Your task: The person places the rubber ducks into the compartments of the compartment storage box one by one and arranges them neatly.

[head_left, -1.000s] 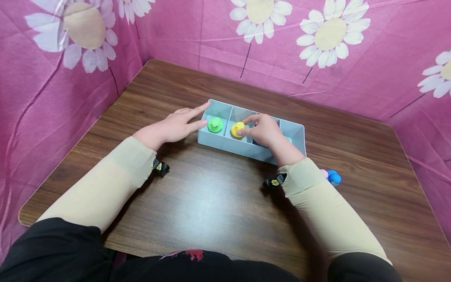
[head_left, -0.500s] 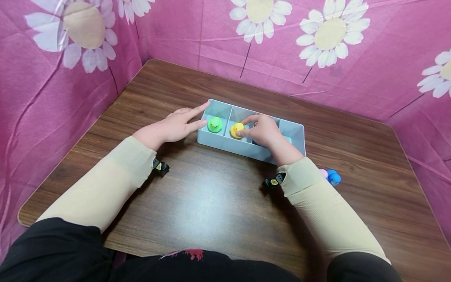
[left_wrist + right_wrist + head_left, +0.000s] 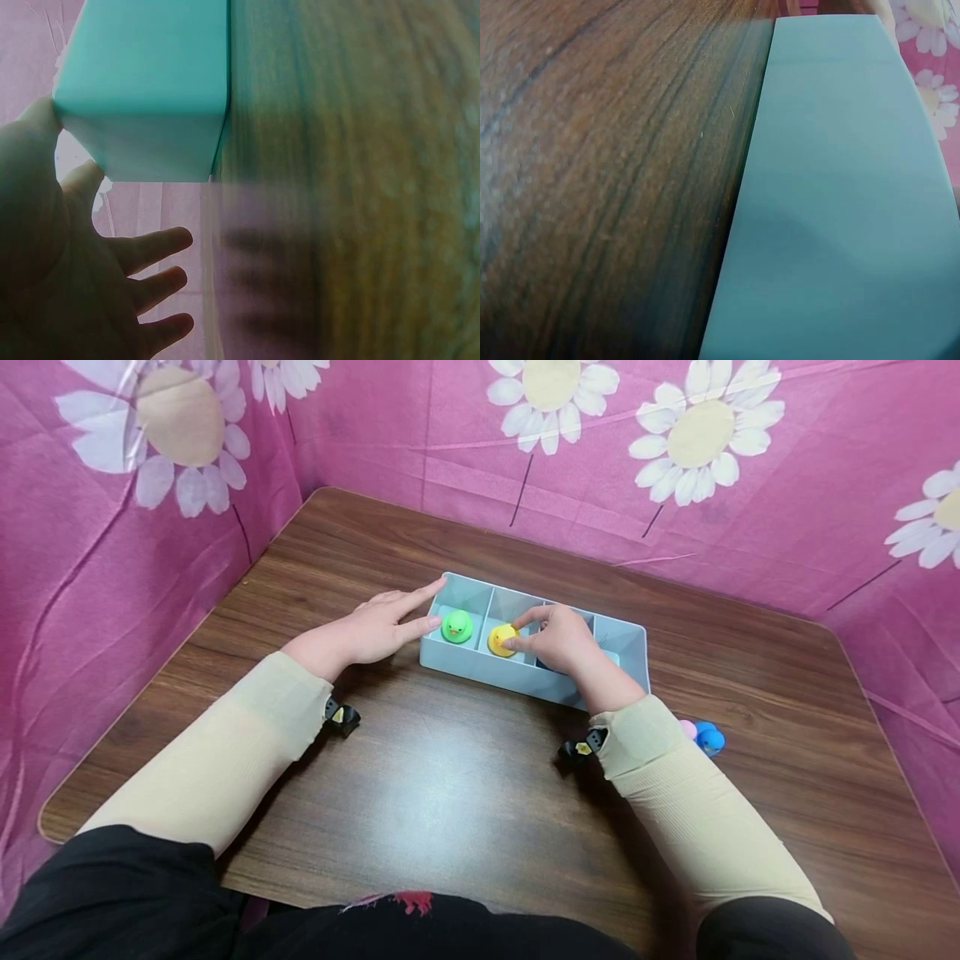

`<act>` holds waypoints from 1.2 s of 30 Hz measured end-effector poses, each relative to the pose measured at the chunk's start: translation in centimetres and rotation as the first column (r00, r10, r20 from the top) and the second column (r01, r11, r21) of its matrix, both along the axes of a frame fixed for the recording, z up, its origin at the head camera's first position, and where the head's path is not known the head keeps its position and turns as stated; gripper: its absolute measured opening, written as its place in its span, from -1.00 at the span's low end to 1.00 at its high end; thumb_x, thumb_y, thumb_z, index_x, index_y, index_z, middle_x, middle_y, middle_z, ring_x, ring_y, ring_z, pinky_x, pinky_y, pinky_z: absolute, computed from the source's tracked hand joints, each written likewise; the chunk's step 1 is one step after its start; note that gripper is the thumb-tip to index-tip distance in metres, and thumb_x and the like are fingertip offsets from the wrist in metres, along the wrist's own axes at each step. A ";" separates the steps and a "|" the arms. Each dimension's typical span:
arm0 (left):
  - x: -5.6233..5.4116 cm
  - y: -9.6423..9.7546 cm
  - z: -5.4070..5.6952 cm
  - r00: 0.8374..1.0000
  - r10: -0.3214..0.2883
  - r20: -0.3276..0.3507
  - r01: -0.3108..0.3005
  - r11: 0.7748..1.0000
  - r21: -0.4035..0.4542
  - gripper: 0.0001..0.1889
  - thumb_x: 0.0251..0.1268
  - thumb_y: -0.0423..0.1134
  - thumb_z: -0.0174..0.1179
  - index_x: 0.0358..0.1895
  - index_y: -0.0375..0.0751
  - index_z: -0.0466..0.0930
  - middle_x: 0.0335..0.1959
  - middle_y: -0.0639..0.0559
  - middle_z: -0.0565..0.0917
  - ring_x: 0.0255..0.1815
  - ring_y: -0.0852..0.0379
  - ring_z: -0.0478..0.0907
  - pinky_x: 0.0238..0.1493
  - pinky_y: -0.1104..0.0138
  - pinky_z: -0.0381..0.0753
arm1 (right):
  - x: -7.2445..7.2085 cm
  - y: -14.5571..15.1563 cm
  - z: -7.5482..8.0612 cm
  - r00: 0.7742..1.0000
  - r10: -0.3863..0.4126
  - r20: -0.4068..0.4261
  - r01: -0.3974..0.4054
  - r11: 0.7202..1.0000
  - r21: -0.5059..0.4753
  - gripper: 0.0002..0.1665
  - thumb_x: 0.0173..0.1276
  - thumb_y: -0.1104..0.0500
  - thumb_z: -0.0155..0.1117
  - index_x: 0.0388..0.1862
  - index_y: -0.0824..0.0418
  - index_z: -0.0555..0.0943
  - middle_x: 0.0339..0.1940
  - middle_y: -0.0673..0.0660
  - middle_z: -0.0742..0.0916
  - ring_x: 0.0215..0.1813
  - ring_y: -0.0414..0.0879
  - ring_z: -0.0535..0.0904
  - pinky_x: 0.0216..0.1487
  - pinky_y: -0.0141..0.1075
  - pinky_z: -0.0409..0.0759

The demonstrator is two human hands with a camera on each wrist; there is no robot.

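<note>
A grey-blue divided box stands on the table in the head view. My left hand rests its thumb and index finger on the box's left end, the other fingers spread. In the left wrist view, that hand touches the box's end wall. A green rubber duck sits in the leftmost compartment. In the compartment beside it, my right hand pinches a yellow rubber duck between thumb and fingers. The right wrist view shows only the box's long side; the hand's fingers are hidden there.
Right of the box, a blue rubber duck and a pink thing, partly behind the right sleeve, lie on the wooden table. Something light blue shows in the rightmost compartment. Pink flowered cloth hangs around the table.
My right hand's fingertips and the yellow rubber duck have shifted slightly left within the compartment. The left hand stays at the box's end.
</note>
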State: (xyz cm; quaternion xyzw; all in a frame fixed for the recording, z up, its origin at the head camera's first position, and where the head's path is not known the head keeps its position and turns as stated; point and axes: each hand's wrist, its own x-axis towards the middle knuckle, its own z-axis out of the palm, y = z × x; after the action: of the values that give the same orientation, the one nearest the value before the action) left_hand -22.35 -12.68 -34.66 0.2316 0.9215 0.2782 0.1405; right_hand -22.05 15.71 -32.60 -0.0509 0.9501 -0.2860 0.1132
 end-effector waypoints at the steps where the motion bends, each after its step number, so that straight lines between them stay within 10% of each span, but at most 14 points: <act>1: 0.0 0.0 0.0 1.000 0.002 0.003 -0.002 1.000 0.000 -0.30 0.48 0.36 -0.24 0.57 0.49 -0.27 0.57 -0.05 0.08 0.54 -0.23 -0.10 0.44 -0.18 -0.16 | 0.0 0.0 0.0 1.000 0.002 0.002 -0.002 1.000 0.003 -0.54 0.20 -0.03 0.52 0.03 0.16 0.73 -0.18 0.16 0.59 -0.19 0.04 0.39 -0.30 -0.18 0.38; 15: 0.0 0.0 0.1 1.000 0.005 0.007 -0.005 1.000 -0.006 -0.31 0.47 0.37 -0.25 0.56 0.53 -0.29 0.57 -0.07 0.07 0.55 -0.24 -0.11 0.44 -0.19 -0.18 | 0.0 0.1 0.1 1.000 0.007 0.029 -0.007 1.000 -0.010 -0.55 0.26 0.02 0.46 0.10 0.14 0.71 -0.09 0.17 0.61 -0.16 0.05 0.40 -0.25 -0.16 0.38; 21: 0.1 0.0 0.1 1.000 0.007 0.019 -0.007 1.000 -0.001 -0.30 0.46 0.38 -0.25 0.56 0.54 -0.29 0.58 -0.06 0.05 0.55 -0.22 -0.12 0.44 -0.20 -0.18 | 0.3 0.7 1.0 1.000 0.025 -0.009 -0.026 0.999 -0.041 -0.47 0.24 0.01 0.47 0.17 0.14 0.67 -0.41 0.13 0.54 -0.38 -0.02 0.36 -0.40 -0.22 0.33; 36: 0.2 0.0 0.0 1.000 0.005 0.026 -0.005 1.000 -0.002 -0.30 0.44 0.41 -0.28 0.55 0.56 -0.31 0.58 -0.02 0.03 0.56 -0.23 -0.16 0.44 -0.20 -0.22 | 4.4 7.0 4.4 0.979 -0.054 -0.195 0.031 0.993 -0.118 -0.58 0.25 0.01 0.49 0.08 0.09 0.73 -0.42 0.13 0.57 -0.39 -0.05 0.41 -0.48 -0.27 0.35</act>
State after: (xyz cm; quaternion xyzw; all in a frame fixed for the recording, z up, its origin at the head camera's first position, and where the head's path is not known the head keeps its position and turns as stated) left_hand -22.13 -12.65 -34.62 0.2253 0.9206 0.2805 0.1520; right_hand -17.70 22.69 -28.20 -0.0653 0.9396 -0.3359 0.0089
